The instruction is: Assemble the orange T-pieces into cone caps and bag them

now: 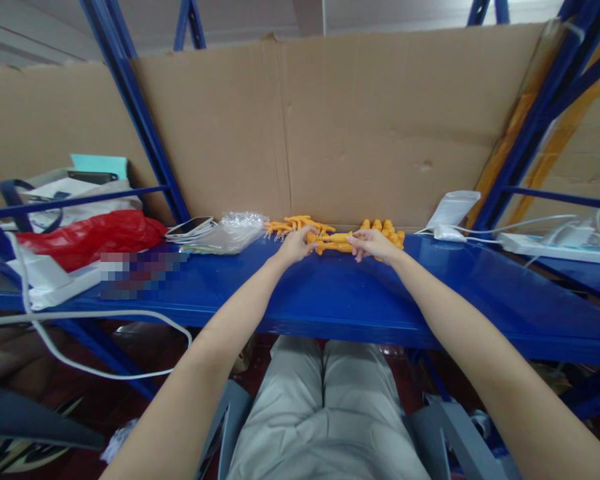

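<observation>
Red and crumpled, a plastic bag (93,237) is lying at the far left of the blue shelf (330,293), and a white cable (105,320) is looping down off the front edge below it. Moving right, a phone (190,227) is resting on a small stack, with clear wrappers (230,232) sitting just beside it.

Next, the left hand (296,245) is resting at the back of the shelf, its fingers curling mostly closed around the left end of an orange piece (336,243). That piece is lying flat with its long axis running left to right, parallel to the shelf's front edge. It is bridging the 2 hands, so neither is nearer: each is touching 1 end. The right hand (373,245) is pinching the right end, thumb and fingers nearly closed on it.

Loose orange parts (290,225) are lying just behind both hands, against the cardboard sheet (380,133). Further right, a white pouch (453,208) is leaning on that cardboard, and a power strip (550,245) is lying well apart from the hands.
</observation>
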### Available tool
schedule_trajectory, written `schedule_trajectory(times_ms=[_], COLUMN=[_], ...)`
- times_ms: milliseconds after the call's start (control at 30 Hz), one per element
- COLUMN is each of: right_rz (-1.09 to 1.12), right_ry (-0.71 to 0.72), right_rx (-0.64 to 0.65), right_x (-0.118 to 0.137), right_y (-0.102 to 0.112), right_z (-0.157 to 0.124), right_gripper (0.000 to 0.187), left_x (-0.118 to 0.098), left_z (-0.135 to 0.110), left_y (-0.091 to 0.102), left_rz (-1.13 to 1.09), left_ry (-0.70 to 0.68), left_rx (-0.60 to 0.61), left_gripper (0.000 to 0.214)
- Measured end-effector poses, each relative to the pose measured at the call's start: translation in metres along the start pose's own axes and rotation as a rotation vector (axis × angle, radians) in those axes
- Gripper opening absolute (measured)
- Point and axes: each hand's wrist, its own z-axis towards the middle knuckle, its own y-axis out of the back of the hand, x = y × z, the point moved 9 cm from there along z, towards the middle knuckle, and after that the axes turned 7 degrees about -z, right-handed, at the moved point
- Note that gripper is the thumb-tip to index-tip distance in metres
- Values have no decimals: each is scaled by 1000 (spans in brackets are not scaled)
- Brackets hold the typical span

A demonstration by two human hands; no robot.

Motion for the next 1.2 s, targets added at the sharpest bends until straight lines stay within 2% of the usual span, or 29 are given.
schedule_trajectory(times_ms=[200,367,667,800,1067,1200], right_rz=[82,126,138,119,213,225], right_ry=[-26,-95,14,35,-47,-63], right_rx=[-36,-19,-88,-69,-18,2], right_x=[-5,-10,-1,3,-1,-5], right_y=[2,-1,7,7,3,2], right_z=[-2,-4,0,-1,-5,-1], right_gripper=[54,56,36,38,33,35], left_x=[-14,-12,-7,-12,-31,-30], left_z=[-2,-1,-1,-3,-8,-7], left_y=[6,4,3,5,12,11], left_rz=[174,180,126,150,233,221], left_ry=[-84,-71,-50,-72,-141,-138], left_rx=[-71,-47,-17,-31,-86,-91], left_gripper=[31,32,30,31,30,31])
